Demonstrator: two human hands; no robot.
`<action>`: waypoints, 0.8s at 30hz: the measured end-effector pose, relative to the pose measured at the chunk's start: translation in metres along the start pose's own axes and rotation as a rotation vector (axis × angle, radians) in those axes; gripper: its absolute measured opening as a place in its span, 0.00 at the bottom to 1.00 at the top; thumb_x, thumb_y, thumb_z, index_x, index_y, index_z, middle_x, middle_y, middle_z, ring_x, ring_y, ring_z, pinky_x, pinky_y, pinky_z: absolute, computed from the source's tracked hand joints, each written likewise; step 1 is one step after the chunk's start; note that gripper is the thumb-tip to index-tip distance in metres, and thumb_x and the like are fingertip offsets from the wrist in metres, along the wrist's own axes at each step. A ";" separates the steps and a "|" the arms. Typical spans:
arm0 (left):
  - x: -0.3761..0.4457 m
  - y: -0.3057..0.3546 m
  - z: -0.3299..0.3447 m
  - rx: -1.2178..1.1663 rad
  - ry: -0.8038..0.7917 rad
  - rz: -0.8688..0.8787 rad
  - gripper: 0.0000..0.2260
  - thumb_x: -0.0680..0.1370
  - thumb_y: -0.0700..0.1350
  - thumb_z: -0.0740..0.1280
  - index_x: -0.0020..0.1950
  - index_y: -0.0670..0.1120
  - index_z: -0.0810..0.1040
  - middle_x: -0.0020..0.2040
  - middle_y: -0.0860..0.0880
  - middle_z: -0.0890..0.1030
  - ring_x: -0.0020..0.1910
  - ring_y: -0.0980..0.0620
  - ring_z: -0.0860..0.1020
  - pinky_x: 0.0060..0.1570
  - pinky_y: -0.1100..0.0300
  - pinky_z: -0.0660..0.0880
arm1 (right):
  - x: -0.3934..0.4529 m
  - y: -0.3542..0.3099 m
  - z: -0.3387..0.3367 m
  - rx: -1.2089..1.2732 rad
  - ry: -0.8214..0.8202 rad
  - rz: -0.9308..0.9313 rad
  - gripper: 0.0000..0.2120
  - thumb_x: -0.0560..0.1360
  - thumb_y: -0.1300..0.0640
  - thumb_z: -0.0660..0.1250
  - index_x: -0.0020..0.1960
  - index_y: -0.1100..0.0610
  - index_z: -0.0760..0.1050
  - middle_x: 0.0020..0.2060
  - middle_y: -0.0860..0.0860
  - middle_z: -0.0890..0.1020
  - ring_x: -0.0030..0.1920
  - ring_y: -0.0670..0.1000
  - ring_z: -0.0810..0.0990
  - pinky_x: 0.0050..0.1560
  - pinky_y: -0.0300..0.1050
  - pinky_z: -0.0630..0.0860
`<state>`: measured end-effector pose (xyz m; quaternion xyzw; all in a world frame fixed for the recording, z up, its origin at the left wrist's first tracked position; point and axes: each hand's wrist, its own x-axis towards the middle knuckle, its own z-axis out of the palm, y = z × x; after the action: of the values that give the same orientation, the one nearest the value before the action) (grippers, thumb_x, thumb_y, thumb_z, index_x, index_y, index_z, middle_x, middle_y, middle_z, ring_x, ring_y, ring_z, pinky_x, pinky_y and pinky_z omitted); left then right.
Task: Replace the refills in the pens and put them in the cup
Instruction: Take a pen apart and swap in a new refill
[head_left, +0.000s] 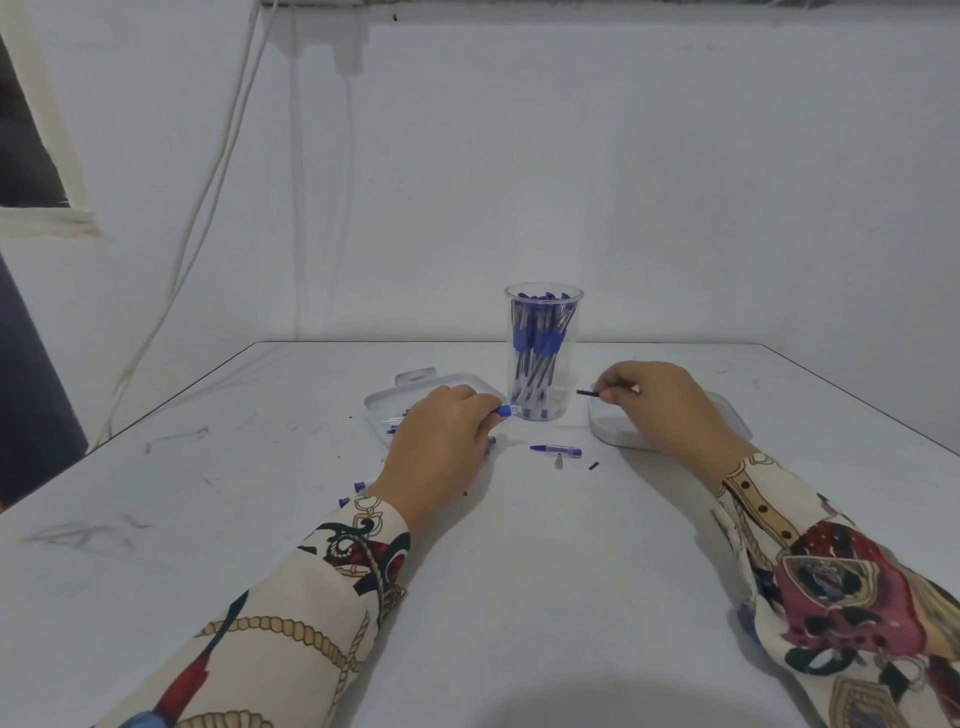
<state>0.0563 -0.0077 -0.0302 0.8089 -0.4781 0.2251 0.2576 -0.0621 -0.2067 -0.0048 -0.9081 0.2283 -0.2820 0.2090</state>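
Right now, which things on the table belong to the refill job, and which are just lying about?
Job:
left hand gripping a pen
right hand pinching a dark refill
clear cup of pens
cap
two white trays

Lying about:
wall cables

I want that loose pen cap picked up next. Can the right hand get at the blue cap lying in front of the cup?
Probably yes. The blue cap lies in the open on the table, nothing over it, but the right hand already pinches a thin dark refill.
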 end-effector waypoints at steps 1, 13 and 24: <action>0.000 0.000 0.000 0.000 -0.006 -0.004 0.13 0.81 0.46 0.57 0.62 0.47 0.77 0.51 0.48 0.79 0.48 0.50 0.73 0.44 0.61 0.65 | -0.001 -0.004 0.000 0.012 -0.013 -0.012 0.07 0.77 0.58 0.65 0.44 0.48 0.79 0.42 0.48 0.81 0.41 0.46 0.73 0.40 0.43 0.66; 0.001 0.001 0.002 0.001 -0.019 0.004 0.13 0.82 0.46 0.56 0.62 0.47 0.76 0.51 0.48 0.79 0.47 0.50 0.73 0.44 0.61 0.65 | -0.006 -0.011 0.010 0.010 -0.081 -0.073 0.07 0.77 0.57 0.66 0.45 0.47 0.81 0.43 0.48 0.83 0.36 0.40 0.72 0.38 0.36 0.66; 0.000 0.000 0.003 -0.014 0.007 0.014 0.13 0.81 0.45 0.58 0.62 0.47 0.76 0.52 0.49 0.79 0.49 0.50 0.73 0.43 0.63 0.62 | -0.008 -0.012 0.009 0.028 -0.085 -0.084 0.07 0.77 0.58 0.66 0.46 0.49 0.82 0.42 0.48 0.83 0.46 0.47 0.74 0.41 0.40 0.67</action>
<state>0.0565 -0.0099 -0.0323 0.8029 -0.4844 0.2264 0.2636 -0.0583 -0.1905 -0.0087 -0.9250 0.1770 -0.2550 0.2193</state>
